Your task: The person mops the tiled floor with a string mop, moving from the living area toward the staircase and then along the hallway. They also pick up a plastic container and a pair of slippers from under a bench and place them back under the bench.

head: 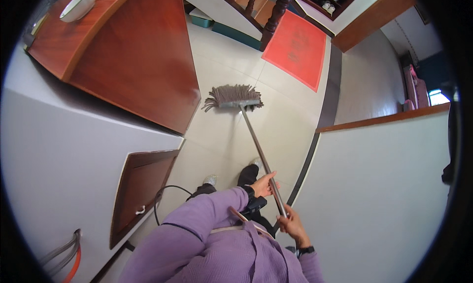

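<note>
A flat mop with a grey-brown fringed head (234, 94) rests on pale floor tiles (221, 135). Its metal handle (257, 142) slants back towards my body. Partway down the handle, my left hand (264, 185) holds the shaft, its fingers partly behind it. My right hand (293, 224) grips the handle near its upper end, close to my waist. Both wrists carry dark bands, and a small black device (255, 204) sits at the left one.
To the left stand a reddish wooden cabinet (144, 61) and a white wall with a brown hatch door (144, 194). A white wall (369, 187) borders the right side. A red mat (299, 50) lies ahead beside a dark stair post (275, 18). A black cable (156, 205) loops near my left leg.
</note>
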Demonstrator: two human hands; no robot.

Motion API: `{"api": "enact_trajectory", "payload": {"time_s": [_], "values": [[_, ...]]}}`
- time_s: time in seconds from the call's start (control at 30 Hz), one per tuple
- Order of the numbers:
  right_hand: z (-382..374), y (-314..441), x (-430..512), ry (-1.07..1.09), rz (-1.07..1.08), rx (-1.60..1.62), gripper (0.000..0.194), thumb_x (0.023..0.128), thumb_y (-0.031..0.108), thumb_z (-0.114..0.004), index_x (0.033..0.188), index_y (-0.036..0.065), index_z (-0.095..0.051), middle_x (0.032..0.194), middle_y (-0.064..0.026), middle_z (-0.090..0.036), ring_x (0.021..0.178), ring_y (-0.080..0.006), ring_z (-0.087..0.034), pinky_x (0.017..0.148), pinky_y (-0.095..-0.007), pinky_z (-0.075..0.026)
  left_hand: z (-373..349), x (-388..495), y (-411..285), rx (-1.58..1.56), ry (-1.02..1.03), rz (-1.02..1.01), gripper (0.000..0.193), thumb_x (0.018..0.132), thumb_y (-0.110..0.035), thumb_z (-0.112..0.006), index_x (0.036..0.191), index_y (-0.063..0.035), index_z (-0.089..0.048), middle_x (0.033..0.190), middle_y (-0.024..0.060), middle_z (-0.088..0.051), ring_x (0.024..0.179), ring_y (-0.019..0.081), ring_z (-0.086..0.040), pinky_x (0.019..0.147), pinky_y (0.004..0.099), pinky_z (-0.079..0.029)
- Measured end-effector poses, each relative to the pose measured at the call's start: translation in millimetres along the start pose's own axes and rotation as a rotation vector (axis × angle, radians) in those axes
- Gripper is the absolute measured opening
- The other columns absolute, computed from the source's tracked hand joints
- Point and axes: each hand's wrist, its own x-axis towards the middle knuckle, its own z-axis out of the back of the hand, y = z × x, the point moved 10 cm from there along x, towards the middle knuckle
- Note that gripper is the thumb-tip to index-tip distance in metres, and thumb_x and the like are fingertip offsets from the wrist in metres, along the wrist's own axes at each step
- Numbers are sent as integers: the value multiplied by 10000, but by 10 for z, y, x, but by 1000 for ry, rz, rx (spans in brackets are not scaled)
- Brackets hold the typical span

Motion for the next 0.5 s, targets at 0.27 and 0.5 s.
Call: {"api": "enact_trajectory", "payload": {"time_s": [0.27, 0.5], "values": [[985, 138, 611, -5, 98, -230, 564, 806, -26, -544, 1353, 24, -415, 715, -47, -562, 477, -105, -491, 420, -257, -386, -162, 978, 35, 72, -217, 129, 858, 682, -567, -735, 1234, -35, -351, 950, 138, -488, 845, 269, -551, 719, 438, -502], [1824, 985, 1382, 90, 47, -369, 612, 769, -4, -578, 1359, 62, -427, 567, -34, -527, 400, -103, -453, 364, -278, -356, -786, 1606, -794, -152, -231, -113, 805, 597, -698, -714, 1024, -59, -474, 786, 106, -519, 715, 254, -543, 622, 395, -486]]}}
